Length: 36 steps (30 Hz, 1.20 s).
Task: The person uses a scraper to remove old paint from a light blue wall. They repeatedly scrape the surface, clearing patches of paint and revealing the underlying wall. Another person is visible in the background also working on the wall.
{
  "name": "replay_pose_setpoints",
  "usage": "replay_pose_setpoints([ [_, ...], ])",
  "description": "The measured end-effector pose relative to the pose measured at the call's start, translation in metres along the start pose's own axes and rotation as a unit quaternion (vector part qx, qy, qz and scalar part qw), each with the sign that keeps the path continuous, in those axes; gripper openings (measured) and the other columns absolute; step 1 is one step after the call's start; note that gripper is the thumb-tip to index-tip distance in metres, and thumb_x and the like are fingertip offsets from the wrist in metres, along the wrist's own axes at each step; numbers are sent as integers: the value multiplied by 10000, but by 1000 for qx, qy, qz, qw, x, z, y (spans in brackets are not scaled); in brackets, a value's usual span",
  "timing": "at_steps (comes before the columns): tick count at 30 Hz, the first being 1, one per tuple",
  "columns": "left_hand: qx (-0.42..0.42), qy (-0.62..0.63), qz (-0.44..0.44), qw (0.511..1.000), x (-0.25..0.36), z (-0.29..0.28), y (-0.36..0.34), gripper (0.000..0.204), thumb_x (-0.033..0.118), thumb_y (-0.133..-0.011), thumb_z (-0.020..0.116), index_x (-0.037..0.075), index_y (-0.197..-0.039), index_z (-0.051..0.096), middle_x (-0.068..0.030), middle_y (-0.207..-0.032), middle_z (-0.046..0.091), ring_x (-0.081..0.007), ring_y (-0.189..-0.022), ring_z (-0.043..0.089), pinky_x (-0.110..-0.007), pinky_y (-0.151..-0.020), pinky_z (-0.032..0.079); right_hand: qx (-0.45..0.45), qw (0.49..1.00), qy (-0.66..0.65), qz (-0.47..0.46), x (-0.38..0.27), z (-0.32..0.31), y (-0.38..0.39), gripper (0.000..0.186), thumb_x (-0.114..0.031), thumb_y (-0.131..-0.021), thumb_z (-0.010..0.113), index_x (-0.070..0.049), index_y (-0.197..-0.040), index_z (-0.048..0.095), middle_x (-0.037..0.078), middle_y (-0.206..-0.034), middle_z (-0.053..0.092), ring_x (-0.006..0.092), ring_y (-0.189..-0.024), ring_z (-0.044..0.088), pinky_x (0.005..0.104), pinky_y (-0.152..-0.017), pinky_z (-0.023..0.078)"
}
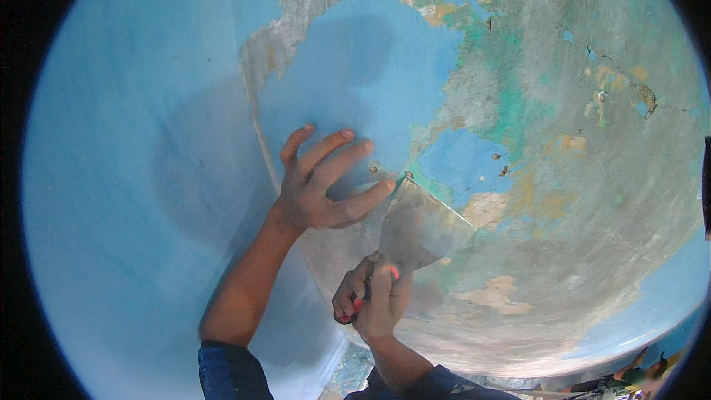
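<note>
My right hand (381, 300) is closed around the red and black handle of a wide scraper (422, 230). The scraper's flat metal blade points up the wall, and its straight edge lies along bare grey surface, one corner by the lower tip of a blue paint patch (370, 52). Just left of the blade, my left hand (322, 189) has its fingers spread over that patch, with nothing in them. Whether the palm presses on the wall is hidden.
Worn grey wall (548, 133) with green and tan traces extends right, with a smaller blue patch (463, 167) above the blade. A smooth blue wall (118, 178) meets it at a corner on the left. A person (641, 378) shows at the lower right.
</note>
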<state>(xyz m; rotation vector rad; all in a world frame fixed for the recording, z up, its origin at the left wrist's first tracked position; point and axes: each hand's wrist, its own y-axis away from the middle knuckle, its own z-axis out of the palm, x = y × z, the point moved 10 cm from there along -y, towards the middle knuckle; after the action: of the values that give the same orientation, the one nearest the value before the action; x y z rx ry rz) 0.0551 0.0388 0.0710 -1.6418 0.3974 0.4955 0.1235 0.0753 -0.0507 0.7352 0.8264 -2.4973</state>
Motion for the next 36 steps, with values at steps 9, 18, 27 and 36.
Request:
replay_pose_setpoints([
  [9,2,2,23,1000,18,2,5,360,368,-868,709,407,-1218,633,82,-1149,519,-112,-1096,501,-418,-1068,326,-10,998,-55,28,0,13,-1,284,-347,-1058,438,-76,-1106,365,46,-665,387,150,-399,425,325,-338,423],
  [18,-4,28,1,1000,20,3,2,410,269,-827,681,332,-1231,694,74,-990,462,-112,-923,453,-336,-787,319,-7,998,-54,40,-3,11,-1,272,-334,-1062,425,-67,-1095,385,31,-672,374,138,-392,418,323,-320,411],
  [27,-21,74,-25,997,21,4,-9,421,225,-784,636,224,-1197,724,72,-895,449,-114,-828,453,-319,-758,325,-11,996,-78,40,-8,17,-2,281,-335,-1065,416,-58,-1103,389,25,-654,367,132,-387,414,322,-318,409],
  [36,-33,129,-25,991,27,7,-12,464,183,-731,662,96,-1183,721,66,-847,436,-113,-798,453,-298,-707,365,4,999,-16,48,-17,16,-5,334,-359,-1064,409,-38,-994,350,17,-622,352,113,-375,402,293,-306,391],
])
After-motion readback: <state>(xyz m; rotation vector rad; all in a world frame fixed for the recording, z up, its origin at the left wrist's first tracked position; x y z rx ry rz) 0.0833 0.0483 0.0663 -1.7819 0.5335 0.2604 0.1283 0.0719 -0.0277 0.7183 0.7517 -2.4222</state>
